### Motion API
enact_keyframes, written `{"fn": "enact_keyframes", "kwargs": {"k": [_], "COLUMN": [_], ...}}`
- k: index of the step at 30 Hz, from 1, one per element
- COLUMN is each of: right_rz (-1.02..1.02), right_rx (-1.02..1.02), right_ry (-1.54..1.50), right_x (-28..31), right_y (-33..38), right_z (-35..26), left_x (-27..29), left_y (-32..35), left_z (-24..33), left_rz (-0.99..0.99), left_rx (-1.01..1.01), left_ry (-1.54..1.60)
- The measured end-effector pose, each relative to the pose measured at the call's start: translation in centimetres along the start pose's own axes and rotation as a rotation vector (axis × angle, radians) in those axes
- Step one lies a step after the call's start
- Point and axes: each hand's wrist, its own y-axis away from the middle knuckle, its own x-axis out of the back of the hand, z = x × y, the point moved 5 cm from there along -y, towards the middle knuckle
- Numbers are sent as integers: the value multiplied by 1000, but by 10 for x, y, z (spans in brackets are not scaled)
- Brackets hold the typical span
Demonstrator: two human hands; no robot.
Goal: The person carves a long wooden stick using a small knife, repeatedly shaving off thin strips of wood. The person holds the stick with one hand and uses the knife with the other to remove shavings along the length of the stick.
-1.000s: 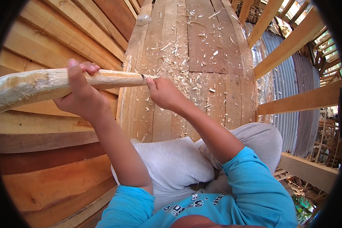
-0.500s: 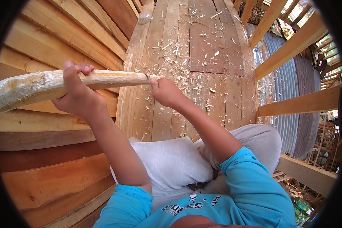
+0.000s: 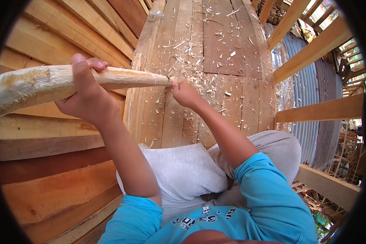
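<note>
A long, curved piece of pale, rough-hewn wood [image 3: 32,85] reaches from the left rim toward the middle, tapering to a narrow end. My left hand [image 3: 87,95] is wrapped round it from below, the thumb up along its near side and fingertips showing over the top. At the narrow end, my right hand [image 3: 186,93] is closed on a small dark-edged tool [image 3: 169,79]. Its dark edge lies against the wood; the rest is mostly hidden in my fist, so its exact kind cannot be made out.
Curled shavings and chips [image 3: 195,65] litter the plank floor [image 3: 150,122]. A slatted wooden wall [image 3: 57,175] rises on the left. Wooden rails [image 3: 321,109] and corrugated metal sheets [image 3: 307,89] line the right. A small clear container [image 3: 155,15] lies far off. My legs [image 3: 179,166] are folded in front.
My right hand has moved right and slightly away, with the dark edge sliding to the tip of the wood. My left hand and the wood have shifted a little away from me.
</note>
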Motion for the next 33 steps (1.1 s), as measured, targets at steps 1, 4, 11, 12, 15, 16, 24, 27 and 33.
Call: {"fn": "enact_keyframes", "kwargs": {"k": [1, 4, 11, 12, 15, 16, 24, 27, 33], "right_rz": [5, -69, 22, -33, -10, 11, 17, 45, -49], "right_rx": [16, 72, -26, 123, 105, -10, 36, -51, -37], "right_ry": [-1, -49, -5, -16, -119, -69, 19, -67, -14], "right_x": [0, 1, -7, -6, -7, -3, -10, -12, 1], "right_y": [0, 28, 3, 19, 16, 3, 1, -3, -2], "right_z": [-4, -51, -12, -44, -35, -11, -5, 12, 3], "left_x": [0, 6, 2, 12, 12, 7, 10, 11, 12], "left_y": [-1, -1, -6, -8, -7, -7, -6, -11, -9], "left_z": [-1, -1, -2, -3, -4, -3, -3, -5, -9], "left_rz": [2, 37, 30, 41, 52, 48, 29, -29, -136], "left_rx": [-4, -13, 9, 6, 15, 14, 43, 46, 54], "left_ry": [0, -13, 19, 3, -5, 5, 26, 52, 112]}}
